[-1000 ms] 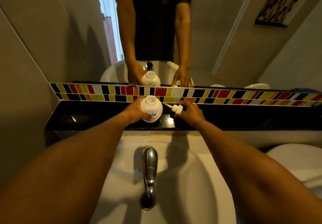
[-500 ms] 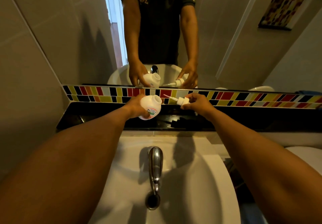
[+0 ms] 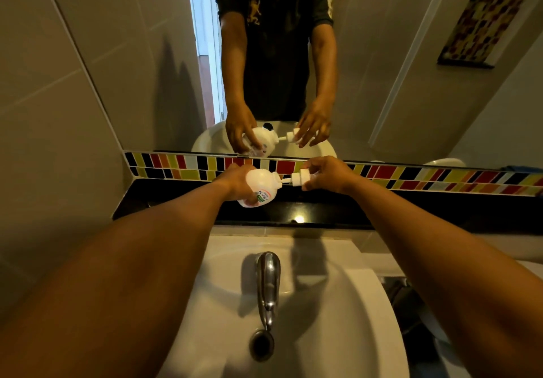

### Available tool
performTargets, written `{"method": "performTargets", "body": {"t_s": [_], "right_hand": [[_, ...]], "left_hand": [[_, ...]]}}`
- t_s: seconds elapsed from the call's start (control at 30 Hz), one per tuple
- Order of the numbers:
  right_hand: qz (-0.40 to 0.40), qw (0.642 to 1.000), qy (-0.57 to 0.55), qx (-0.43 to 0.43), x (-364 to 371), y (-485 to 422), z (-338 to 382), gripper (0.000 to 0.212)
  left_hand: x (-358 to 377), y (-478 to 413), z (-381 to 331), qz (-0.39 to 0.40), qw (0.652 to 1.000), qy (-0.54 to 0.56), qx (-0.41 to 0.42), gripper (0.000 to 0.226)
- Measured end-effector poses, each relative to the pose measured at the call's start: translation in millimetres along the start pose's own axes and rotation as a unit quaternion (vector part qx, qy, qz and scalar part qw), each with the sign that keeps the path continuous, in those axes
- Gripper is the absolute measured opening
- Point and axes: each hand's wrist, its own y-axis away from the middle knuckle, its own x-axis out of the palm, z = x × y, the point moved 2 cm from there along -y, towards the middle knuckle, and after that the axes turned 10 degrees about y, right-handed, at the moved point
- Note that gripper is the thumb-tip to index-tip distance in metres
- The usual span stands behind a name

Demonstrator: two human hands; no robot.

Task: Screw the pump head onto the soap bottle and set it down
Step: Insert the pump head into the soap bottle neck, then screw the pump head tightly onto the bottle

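Note:
My left hand [image 3: 235, 182] grips a round white soap bottle [image 3: 260, 186] with a green and pink label. The bottle is lifted off the black shelf [image 3: 323, 210] and tilted, its open neck pointing right. My right hand [image 3: 329, 173] pinches the white pump head [image 3: 299, 178] by its collar. The pump's thin dip tube points left and its tip sits at the bottle's neck. The collar is still a short way clear of the neck. The mirror above repeats both hands and both parts.
A white washbasin [image 3: 338, 304] with a chrome tap [image 3: 267, 286] lies below the shelf. A strip of coloured tiles [image 3: 440, 176] runs behind the shelf under the mirror. Grey tiled wall stands at the left. A white toilet edge [image 3: 446, 162] shows at far right.
Both hands have lifted the bottle and pump head off the shelf. The bottle has tipped from upright to neck-right, and the pump's tube has moved up to the neck.

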Motion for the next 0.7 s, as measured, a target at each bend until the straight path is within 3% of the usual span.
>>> {"method": "performTargets", "body": {"t_s": [0.2,0.43,0.7], "right_hand": [[0.024,0.994,0.096,-0.045,21,-6,8,0.057],[0.028,0.988,0.133,-0.067,43,-8,18,0.057],[0.056,0.995,0.043,-0.072,67,-3,30,0.047]], "left_hand": [[20,-7,3,0.038,0.999,0.000,-0.002,0.082],[23,0,22,0.055,0.998,0.007,-0.027,0.082],[24,19,35,0.076,0.996,0.035,-0.027,0.080]]}}
